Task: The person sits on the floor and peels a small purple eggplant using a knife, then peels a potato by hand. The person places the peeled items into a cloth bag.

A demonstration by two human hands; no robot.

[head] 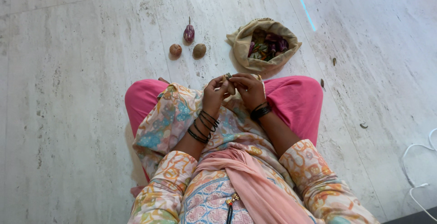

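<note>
The person sits cross-legged on a pale stone floor [82,114], both hands raised together over the lap; the left hand [214,95] and the right hand [249,89] meet at a small brownish vegetable [229,84], which sits between the fingertips of the two; each hand curls its fingers around it, the thumbs pressed near its top, so it is pinched from both sides and mostly hidden; what kind of vegetable it is cannot be told. Dark bangles [203,126] ring the left wrist, and a dark band [261,111] the right.

Ahead of the hands, just beyond the right knee, an open beige cloth bag [241,42] stands on the floor with its rim rolled down, purple and green vegetables inside. To the left of the bag, well apart from the hands, lie three loose things: a small purple aubergine [189,33] with its stem pointing away, a round brown onion [175,49] and a brown potato [199,50] beside it; the latter two are near each other, not touching. A white cable [412,160] trails at the right edge.
</note>
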